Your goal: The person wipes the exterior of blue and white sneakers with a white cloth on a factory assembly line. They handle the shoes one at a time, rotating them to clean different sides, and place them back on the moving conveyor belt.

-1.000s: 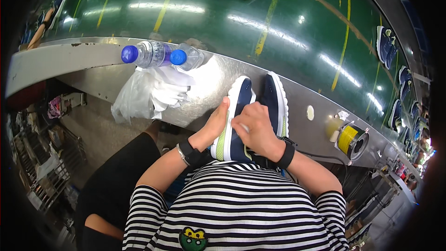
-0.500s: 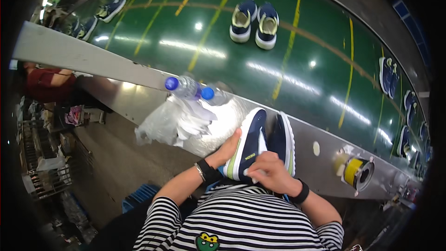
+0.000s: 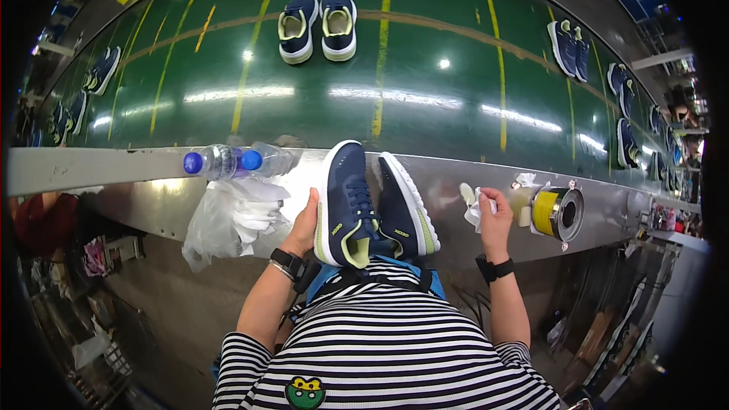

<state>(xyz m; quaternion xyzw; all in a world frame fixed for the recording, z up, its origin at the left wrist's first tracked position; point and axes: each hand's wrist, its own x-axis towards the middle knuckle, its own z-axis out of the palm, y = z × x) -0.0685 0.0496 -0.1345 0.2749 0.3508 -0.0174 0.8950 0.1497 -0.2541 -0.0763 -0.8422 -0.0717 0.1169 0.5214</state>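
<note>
My left hand (image 3: 304, 225) grips the left side of a navy sneaker (image 3: 348, 196) with a white sole and lime lining. The sneaker stands toe away from me, its laces and opening facing up. Right beside it a matching sneaker (image 3: 396, 201) lies tilted on the metal ledge, its white sole turned to the right. Off to the right, my right hand (image 3: 496, 222) pinches a crumpled white cloth or tissue (image 3: 474, 212) over the ledge, apart from both shoes. A tin with a yellow label (image 3: 558, 212) stands just right of that hand.
Beyond the ledge runs a green conveyor belt (image 3: 304, 118) with yellow lines, carrying a pair of navy sneakers (image 3: 317, 24) and more pairs at both ends. Two clear bottles with blue caps (image 3: 228, 160) and a plastic bag with white paper (image 3: 235, 216) lie at the left.
My right hand has moved off the sneaker to the right, toward the tin, with the white cloth. The held sneaker now shows its laces and opening. The view has turned right.
</note>
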